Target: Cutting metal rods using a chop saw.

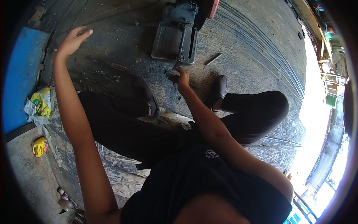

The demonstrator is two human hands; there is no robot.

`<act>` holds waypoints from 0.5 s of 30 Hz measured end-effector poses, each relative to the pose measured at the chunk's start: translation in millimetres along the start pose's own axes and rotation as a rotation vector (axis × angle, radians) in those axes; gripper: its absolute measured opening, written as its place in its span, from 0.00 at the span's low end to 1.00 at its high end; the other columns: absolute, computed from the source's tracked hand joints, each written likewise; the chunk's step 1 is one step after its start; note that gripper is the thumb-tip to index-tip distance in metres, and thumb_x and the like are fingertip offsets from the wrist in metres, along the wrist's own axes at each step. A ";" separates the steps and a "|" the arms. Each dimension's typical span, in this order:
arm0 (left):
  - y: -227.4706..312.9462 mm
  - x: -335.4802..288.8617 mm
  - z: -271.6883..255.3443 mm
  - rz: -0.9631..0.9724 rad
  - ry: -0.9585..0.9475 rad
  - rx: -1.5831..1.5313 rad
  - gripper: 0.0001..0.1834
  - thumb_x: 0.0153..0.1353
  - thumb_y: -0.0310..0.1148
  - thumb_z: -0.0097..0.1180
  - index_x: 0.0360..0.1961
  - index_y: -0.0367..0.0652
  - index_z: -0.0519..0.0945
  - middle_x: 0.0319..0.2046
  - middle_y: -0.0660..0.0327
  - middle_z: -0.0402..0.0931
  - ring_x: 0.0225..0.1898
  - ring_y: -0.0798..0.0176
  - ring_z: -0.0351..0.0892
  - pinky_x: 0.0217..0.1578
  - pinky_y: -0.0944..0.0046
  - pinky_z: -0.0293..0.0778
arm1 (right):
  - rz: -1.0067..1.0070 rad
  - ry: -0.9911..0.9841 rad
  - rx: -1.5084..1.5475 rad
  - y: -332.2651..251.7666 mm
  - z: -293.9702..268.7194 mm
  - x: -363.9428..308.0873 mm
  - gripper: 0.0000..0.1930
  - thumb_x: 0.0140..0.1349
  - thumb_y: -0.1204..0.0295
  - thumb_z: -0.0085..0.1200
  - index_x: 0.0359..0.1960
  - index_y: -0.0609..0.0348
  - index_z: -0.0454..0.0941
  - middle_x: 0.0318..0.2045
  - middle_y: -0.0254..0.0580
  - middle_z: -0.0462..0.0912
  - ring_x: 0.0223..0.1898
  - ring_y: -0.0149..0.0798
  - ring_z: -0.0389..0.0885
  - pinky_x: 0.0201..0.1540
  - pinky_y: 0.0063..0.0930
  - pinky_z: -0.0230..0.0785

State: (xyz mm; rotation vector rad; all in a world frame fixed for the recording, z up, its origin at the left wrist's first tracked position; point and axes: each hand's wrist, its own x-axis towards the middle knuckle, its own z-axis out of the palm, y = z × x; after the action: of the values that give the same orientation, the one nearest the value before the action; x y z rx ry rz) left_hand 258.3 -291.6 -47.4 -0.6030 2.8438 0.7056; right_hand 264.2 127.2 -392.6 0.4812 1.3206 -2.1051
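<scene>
My left hand [71, 43] reaches out at the far left over the dark floor, its fingers stretched and nothing in them. In the middle, my right hand [182, 79] is at the small crank handle [177, 65] at the near end of a cut-off saw's vise screw [181, 44]. Its fingers appear closed round the handle, though shadow partly hides them. The saw's dark metal base [161, 46] lies flat on the floor, with its upper part cut off by the picture's top edge. Just right of the base lies a short metal rod [213, 59].
Long thin metal rods [261, 39] curve across the floor at right. My shoes [220, 87] flank the right hand. A blue panel [22, 74], a yellow-green bag [41, 101] and a yellow container [40, 147] are at left. Dark debris [149, 72] lies below the base.
</scene>
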 end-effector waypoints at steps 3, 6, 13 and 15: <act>12.5 -2.0 5.4 0.051 0.070 -0.047 0.47 0.66 0.61 0.60 0.70 0.29 0.68 0.63 0.42 0.76 0.61 0.52 0.81 0.63 0.56 0.71 | 0.330 -0.172 0.033 -4.6 -22.7 5.0 0.22 0.71 0.63 0.49 0.61 0.62 0.74 0.47 0.49 0.84 0.43 0.50 0.85 0.46 0.45 0.78; 38.8 -3.1 12.5 0.141 0.159 -0.165 0.43 0.67 0.58 0.60 0.69 0.31 0.71 0.61 0.44 0.78 0.62 0.54 0.80 0.63 0.57 0.71 | 0.265 0.189 0.033 -8.4 -60.1 35.5 0.19 0.72 0.64 0.47 0.59 0.62 0.75 0.45 0.48 0.85 0.44 0.49 0.85 0.47 0.45 0.79; 173.6 47.0 1.3 0.428 0.313 -0.534 0.43 0.72 0.61 0.53 0.72 0.32 0.67 0.69 0.46 0.69 0.67 0.50 0.72 0.67 0.52 0.66 | 0.031 0.567 0.562 -119.2 -259.2 140.3 0.13 0.73 0.64 0.43 0.51 0.57 0.70 0.48 0.48 0.81 0.48 0.51 0.82 0.52 0.51 0.74; 218.5 66.4 -3.5 0.574 0.370 -0.533 0.45 0.73 0.64 0.45 0.73 0.33 0.65 0.71 0.45 0.66 0.72 0.48 0.65 0.71 0.50 0.61 | -0.062 0.521 0.505 -158.5 -302.1 153.5 0.30 0.74 0.63 0.44 0.74 0.58 0.55 0.67 0.52 0.69 0.57 0.56 0.79 0.58 0.55 0.74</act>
State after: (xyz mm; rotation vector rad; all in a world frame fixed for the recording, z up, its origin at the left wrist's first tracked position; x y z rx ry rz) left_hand 106.8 -139.6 30.9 0.0722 3.1924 1.6271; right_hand 40.9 404.5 -507.5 1.2840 1.0473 -2.4666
